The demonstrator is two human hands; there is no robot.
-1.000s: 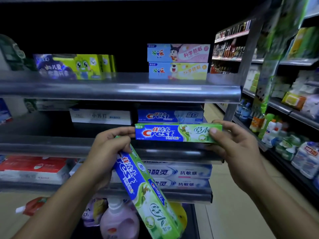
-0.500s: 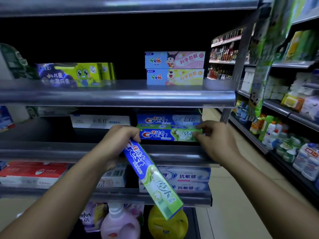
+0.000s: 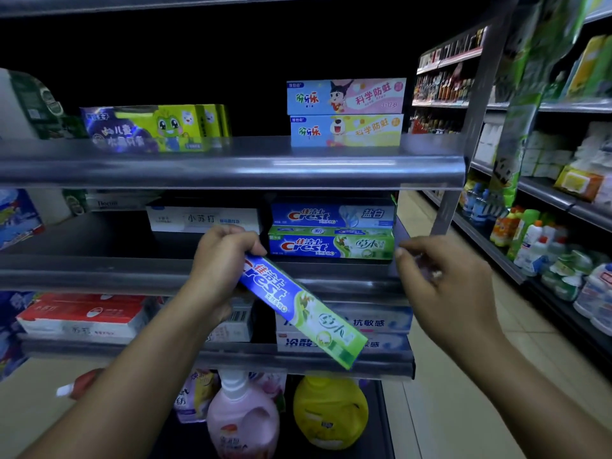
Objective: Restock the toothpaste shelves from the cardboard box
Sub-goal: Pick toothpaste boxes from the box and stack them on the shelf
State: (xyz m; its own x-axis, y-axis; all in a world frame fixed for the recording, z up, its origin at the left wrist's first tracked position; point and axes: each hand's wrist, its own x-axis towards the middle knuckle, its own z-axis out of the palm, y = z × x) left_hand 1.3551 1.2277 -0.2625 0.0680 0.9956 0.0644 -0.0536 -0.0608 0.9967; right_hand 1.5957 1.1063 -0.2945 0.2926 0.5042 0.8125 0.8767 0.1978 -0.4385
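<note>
My left hand [image 3: 221,260] grips one end of a blue-and-green Crest toothpaste box [image 3: 303,309], which slants down to the right in front of the shelves. A matching Crest box [image 3: 331,246] lies flat on the middle shelf [image 3: 132,273], under a blue Crest box [image 3: 332,214]. My right hand [image 3: 440,286] hovers just right of that shelved box, fingers loosely bent, holding nothing. The cardboard box is out of view.
Children's toothpaste boxes [image 3: 346,112] sit on the upper shelf [image 3: 231,167]. White boxes [image 3: 202,219] lie left of the Crest stack. Red packs [image 3: 82,314] and blue-white boxes [image 3: 374,323] fill the lower shelf. Detergent bottles [image 3: 243,415] stand below. Another stocked aisle [image 3: 543,233] runs on the right.
My right hand pushed the green Crest box onto the middle shelf, let go of it and drew back to the right. My left hand kept its box and rose slightly.
</note>
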